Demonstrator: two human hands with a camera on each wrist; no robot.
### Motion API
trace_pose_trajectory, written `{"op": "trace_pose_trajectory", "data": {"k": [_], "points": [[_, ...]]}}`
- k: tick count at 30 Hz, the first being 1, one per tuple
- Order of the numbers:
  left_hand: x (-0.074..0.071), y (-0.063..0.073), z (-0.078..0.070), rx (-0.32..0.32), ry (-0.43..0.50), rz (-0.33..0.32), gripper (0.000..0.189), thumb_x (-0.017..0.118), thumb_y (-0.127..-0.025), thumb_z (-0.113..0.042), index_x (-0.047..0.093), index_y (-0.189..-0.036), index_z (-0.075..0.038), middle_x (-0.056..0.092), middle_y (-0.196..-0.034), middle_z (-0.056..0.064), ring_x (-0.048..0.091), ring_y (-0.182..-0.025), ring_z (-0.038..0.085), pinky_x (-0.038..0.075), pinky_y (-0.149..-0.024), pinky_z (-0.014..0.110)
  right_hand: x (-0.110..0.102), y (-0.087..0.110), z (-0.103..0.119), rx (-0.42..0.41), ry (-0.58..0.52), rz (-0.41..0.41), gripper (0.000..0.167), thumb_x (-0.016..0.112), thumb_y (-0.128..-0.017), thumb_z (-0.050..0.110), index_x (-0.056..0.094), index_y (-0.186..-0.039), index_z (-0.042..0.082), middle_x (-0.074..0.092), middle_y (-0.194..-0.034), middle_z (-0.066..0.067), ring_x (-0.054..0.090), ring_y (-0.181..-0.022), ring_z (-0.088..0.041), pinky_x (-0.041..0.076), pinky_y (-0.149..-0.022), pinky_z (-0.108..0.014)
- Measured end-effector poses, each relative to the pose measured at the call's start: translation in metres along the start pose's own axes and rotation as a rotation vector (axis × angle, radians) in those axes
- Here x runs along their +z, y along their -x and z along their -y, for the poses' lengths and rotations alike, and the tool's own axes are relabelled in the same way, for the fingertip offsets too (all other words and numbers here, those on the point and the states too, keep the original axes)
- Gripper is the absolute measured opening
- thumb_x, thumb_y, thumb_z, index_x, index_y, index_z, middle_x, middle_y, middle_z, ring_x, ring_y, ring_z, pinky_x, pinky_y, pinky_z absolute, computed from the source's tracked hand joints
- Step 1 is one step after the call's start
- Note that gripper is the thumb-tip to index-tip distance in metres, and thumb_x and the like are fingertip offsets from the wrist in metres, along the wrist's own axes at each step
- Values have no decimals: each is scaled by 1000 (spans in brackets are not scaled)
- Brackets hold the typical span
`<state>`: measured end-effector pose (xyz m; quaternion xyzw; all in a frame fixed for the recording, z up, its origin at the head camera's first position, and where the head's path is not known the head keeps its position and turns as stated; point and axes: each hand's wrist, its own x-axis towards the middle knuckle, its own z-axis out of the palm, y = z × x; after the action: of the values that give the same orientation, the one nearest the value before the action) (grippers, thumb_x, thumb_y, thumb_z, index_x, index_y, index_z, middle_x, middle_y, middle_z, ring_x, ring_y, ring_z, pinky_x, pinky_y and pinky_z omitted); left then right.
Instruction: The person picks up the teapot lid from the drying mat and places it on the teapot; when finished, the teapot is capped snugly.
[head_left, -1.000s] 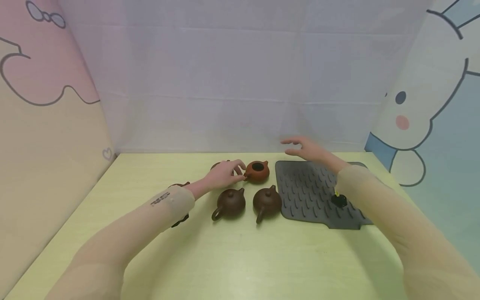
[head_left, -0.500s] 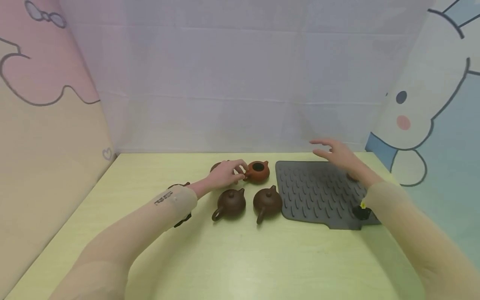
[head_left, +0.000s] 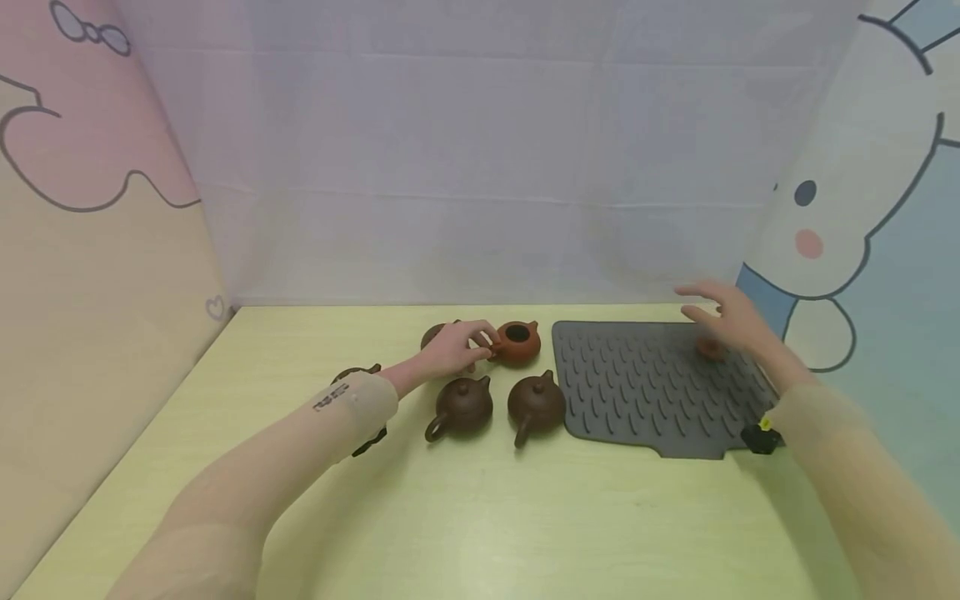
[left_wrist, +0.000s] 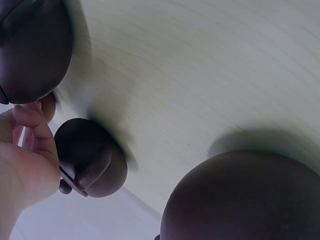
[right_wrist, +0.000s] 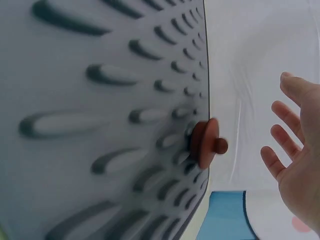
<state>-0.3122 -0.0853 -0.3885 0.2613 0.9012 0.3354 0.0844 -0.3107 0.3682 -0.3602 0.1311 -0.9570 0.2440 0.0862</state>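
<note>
A reddish-brown teapot without its lid stands at the back of the table, its dark round opening facing up. My left hand reaches it from the left and pinches its handle between thumb and curled fingers. In the left wrist view, a dark teapot covers most of that reddish pot beyond my fingertips. The reddish lid lies on a grey mat, knob up. My right hand hovers above and behind the lid with fingers spread, holding nothing.
Two dark brown lidded teapots, one on the left and one on the right, stand in front of my left hand. Another dark teapot shows behind that hand, and one more behind the sleeve. A pale curtain closes off the back.
My right hand has moved right across the mat, bringing the lid into sight beneath it. My left hand stays at the reddish teapot's handle, shifted only slightly right.
</note>
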Motion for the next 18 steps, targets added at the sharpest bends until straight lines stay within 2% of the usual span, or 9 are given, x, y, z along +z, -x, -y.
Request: {"op": "trace_pose_trajectory", "data": {"k": [9,14,18], "points": [[-1,2,-1,0,-14,6,23,59,-99,-13,62,-122,-15,70,-115,14,65,-54,12,52,-52,25,2,25,-24,19,24,67,45,59,-100,27,53,-140,5,44,-147,-29,42,-132,-52,37,-98,-72],[0,3,-3,-4,-22,11,24,58,-100,-13,61,-123,-15,69,-116,13,65,-55,12,52,-51,26,2,35,-32,93,27,142,51,56,-100,37,50,-142,8,44,-147,-29,45,-128,-53,34,-99,-74],[0,3,-3,-2,-16,11,24,58,-100,-13,61,-123,-15,69,-116,13,65,-55,12,52,-51,25,1,39,-39,127,19,177,52,53,-102,38,50,-141,5,49,-141,-32,47,-126,-53,34,-99,-74]]}}
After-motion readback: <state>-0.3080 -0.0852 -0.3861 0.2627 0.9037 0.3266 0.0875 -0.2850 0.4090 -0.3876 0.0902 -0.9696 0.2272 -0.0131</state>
